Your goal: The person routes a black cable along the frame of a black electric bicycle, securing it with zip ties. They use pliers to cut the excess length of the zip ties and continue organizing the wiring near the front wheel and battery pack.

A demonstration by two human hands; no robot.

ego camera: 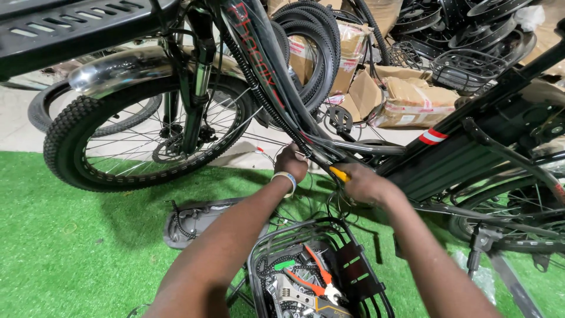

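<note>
Far to the left of the hands stands the front wheel (138, 138) of a black bicycle, with a knobby tyre and a shiny mudguard (120, 68) above it. It rests on green artificial grass (53, 247). Nearer, below and to the left of the left hand, a dark plastic cover (191, 221) lies on the grass.

The left hand (291, 162), with a light wristband (286, 178), is closed in a fist around the bundle of cables (276, 106) that runs down along the bicycle frame (259, 53). It grips the bundle at its lower end, where the frame tubes meet.

Just to the right, the right hand (364, 184) is closed around a tool with a yellow handle (339, 174). Only a short part of the handle shows, so I cannot tell which tool it is. Its tip points toward the left hand and the cables, very near to them.

Below both hands, between the forearms, there is a black wire basket (353, 235) that holds orange-handled pliers (318, 280) and other tools.

To the right of the right hand is the black battery case (453, 165) of the bicycle, and behind it the rear wheel (518, 206). Above the hands, far behind, cardboard packages (412, 100) and spare tyres (312, 35) lie in a pile.
</note>
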